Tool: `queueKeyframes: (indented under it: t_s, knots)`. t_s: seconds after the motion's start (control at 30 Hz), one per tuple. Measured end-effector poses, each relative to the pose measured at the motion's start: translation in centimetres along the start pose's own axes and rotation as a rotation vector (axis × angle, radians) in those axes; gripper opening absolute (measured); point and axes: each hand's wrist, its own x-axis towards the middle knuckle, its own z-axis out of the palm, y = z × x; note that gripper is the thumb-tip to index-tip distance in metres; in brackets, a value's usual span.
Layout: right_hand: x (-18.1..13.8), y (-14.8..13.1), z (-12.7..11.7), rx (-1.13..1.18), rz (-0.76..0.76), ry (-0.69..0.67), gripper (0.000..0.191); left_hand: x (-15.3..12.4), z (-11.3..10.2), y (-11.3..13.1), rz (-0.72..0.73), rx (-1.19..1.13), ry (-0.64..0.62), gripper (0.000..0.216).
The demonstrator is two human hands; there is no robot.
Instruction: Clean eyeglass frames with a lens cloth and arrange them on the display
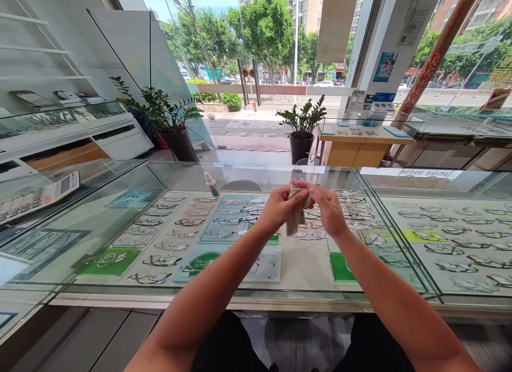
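Both of my hands meet above the glass display counter (240,300), fingers closed around a pair of thin-rimmed eyeglasses (306,168) and a beige cloth (293,223). My left hand (281,202) pinches the cloth, whose loose end hangs below the fingers. On the other side, my right hand (328,205) grips the eyeglasses at the cloth's edge. The thin frame sticks up past the fingertips; its lower part is hidden by fingers and cloth. A small white spray bottle (212,184) stands on the counter to the left of my hands.
Rows of eyeglasses (162,260) lie inside the counter under glass. A calculator (54,193) sits at the far left. Beyond the counter are potted plants (302,129), a low wooden display table (356,148) and the shop's glass front.
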Motion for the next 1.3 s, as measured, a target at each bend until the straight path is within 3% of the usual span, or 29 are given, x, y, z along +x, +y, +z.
queueKeyframes:
  t_s: [0.3, 0.73, 0.93, 1.13, 1.3]
  knots:
    - [0.5, 1.1, -0.7, 0.109, 0.129, 0.107, 0.031, -0.2, 0.0, -0.4, -0.053, 0.053, -0.103, 0.046]
    - [1.4, 1.7, -1.8, 0.203, 0.241, 0.099, 0.045, -0.2, -0.6, 0.0, -0.061, 0.089, -0.209, 0.054]
    - [1.3, 1.3, -1.7, 0.197, 0.217, 0.017, 0.044, 0.0, -0.2, -0.1, -0.039, 0.058, -0.098, 0.053]
    - [0.9, 1.1, -1.1, 0.043, 0.084, -0.021, 0.043, 0.0, 0.0, -0.3, -0.031, 0.019, 0.014, 0.057]
    - [0.7, 0.5, -0.9, 0.013, 0.049, -0.035, 0.038, 0.0, 0.1, -0.1, 0.019, 0.033, 0.033, 0.051]
